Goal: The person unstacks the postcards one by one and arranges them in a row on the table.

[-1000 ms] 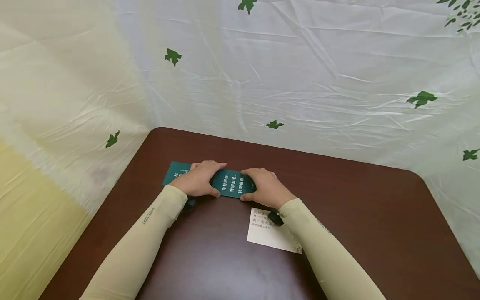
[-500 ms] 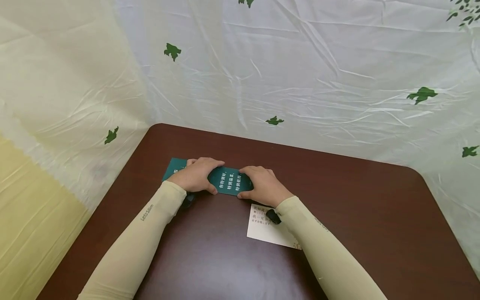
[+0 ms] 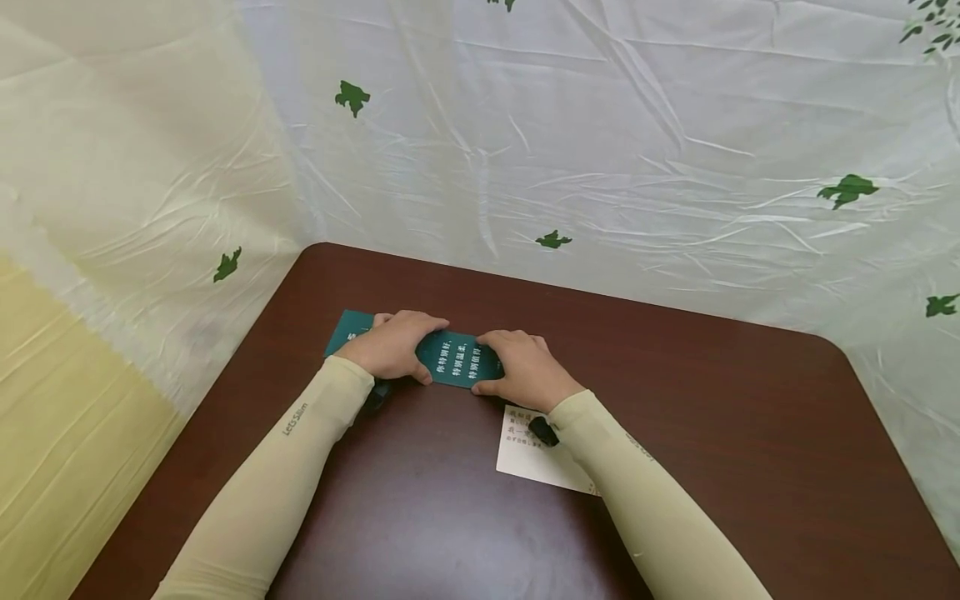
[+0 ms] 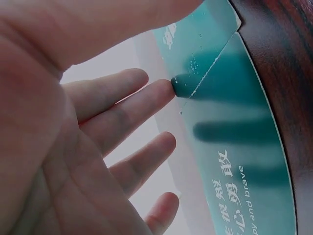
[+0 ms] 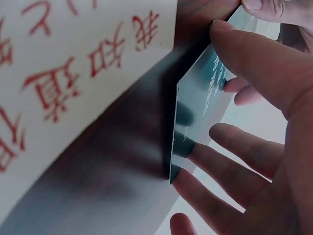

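on the brown table [image 3: 675, 400], a green card [image 3: 459, 363] is being pinched by left hand [image 3: 390, 347] and right hand [image 3: 525, 377]; lifting is judged barely begun.

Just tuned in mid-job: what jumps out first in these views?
Both hands meet over a dark green card with white writing near the table's far left corner: the left hand and right hand grip its two ends. A second green card peeks out under the left hand, and a white card with red writing lies under the right forearm.
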The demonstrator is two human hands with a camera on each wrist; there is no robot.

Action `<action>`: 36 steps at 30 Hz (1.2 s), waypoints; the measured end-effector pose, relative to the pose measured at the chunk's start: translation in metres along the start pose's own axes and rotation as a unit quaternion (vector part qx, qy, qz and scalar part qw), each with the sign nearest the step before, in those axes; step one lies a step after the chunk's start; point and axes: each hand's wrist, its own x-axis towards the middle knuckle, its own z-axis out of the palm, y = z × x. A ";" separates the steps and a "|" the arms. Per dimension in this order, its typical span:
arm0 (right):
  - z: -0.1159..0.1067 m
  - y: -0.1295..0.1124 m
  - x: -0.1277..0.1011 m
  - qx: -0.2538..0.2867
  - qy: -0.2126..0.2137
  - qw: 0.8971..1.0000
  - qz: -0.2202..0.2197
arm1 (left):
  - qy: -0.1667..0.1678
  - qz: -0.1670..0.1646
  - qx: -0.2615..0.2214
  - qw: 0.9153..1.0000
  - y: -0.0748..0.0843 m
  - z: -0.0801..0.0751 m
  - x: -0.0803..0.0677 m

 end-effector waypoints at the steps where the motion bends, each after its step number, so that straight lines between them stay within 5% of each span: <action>1: 0.000 0.000 0.000 0.000 0.001 1.000 0.000 | 0.000 0.000 0.000 1.000 0.000 0.000 0.000; 21: 0.003 0.000 0.001 -0.014 0.013 1.000 -0.005 | -0.002 -0.002 -0.019 1.000 -0.001 0.001 -0.003; 25: -0.002 0.009 -0.013 -0.009 0.024 1.000 0.004 | 0.000 0.006 -0.018 1.000 0.008 0.003 0.001; 30: -0.009 0.029 -0.055 0.011 0.059 0.998 0.011 | 0.020 0.065 -0.014 0.998 0.034 0.018 0.004; 36: -0.008 0.048 -0.115 0.018 0.073 0.997 0.010 | -0.030 0.173 0.034 0.984 0.086 0.058 -0.011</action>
